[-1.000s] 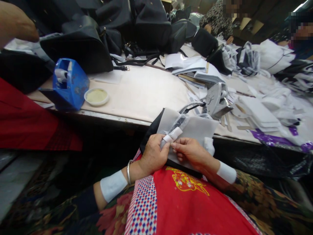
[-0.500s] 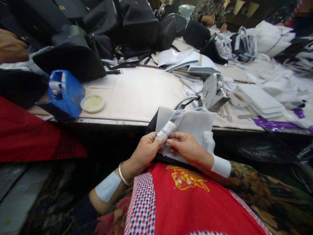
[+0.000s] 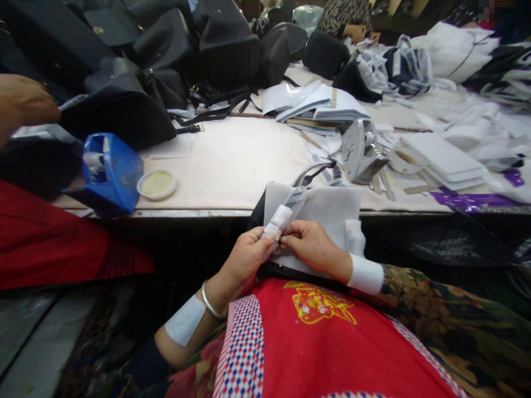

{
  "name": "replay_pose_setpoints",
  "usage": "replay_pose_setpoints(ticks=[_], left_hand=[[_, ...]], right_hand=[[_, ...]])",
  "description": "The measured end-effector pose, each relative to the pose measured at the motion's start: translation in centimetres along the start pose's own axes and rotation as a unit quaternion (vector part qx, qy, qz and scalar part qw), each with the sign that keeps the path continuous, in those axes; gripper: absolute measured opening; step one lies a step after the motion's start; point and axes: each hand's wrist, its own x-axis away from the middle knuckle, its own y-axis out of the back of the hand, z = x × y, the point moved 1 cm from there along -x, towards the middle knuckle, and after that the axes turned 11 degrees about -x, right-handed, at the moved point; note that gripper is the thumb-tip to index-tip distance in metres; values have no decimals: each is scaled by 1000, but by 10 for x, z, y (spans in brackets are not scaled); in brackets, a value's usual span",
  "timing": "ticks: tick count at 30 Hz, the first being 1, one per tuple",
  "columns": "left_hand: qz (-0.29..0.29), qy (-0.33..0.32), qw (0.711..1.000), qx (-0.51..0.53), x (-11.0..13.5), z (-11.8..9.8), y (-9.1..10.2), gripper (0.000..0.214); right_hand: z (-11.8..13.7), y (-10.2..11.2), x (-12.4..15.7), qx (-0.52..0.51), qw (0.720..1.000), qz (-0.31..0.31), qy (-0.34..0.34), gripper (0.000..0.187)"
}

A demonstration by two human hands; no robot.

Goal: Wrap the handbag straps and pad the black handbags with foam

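Note:
In the head view a black bag [image 3: 258,209] leans between my lap and the table edge, with a pale grey sheet [image 3: 327,207] covering its near face. Its handle [image 3: 279,216] is wrapped in white and clear film and slants up toward the table. My left hand [image 3: 251,246] is closed around the lower part of this wrapped handle, thumb on top. Against the handle's right side, the fingers of my right hand [image 3: 311,243] are pinched at the wrapping; their tips are partly hidden. A second white-wrapped piece [image 3: 354,237] hangs at the sheet's right edge.
On the table stand a blue tape dispenser [image 3: 112,174], a shallow dish [image 3: 156,184] and a white tape dispenser [image 3: 363,152]. Paper sheets [image 3: 323,105] lie behind; black bags [image 3: 224,50] are piled at back left. Another person's hand [image 3: 27,105] is at the left.
The view has shifted slightly. Both my hands stay at the wrapped handle, with the right fingers tucked a little closer to it. The other person's hand at the left has moved further into view.

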Motion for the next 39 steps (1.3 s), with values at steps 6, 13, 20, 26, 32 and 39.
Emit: replay_pose_setpoints(ticks=[6,13,20,26,32,39], left_hand=[[8,-4,1000,19,-2,4,2,26],[10,-30,997,-68,-2,2,14,26],[-128,-108,836,-523,-4,-13,3,44],[-172,-131,717,-662,-10,-15,-5,24],[-85,-97,848,-514,-19,-18,3,30],[-37,-94,908,-406,-17,-13,-2,37]], right_hand=[[7,1,-1,143,989,-16,25,12],[42,14,35,139,982,6,125,12],[58,72,64,86,963,-183,180,13],[26,107,63,68,952,-275,117,20],[5,100,60,75,968,-186,149,21],[18,80,43,124,976,-84,156,25]])
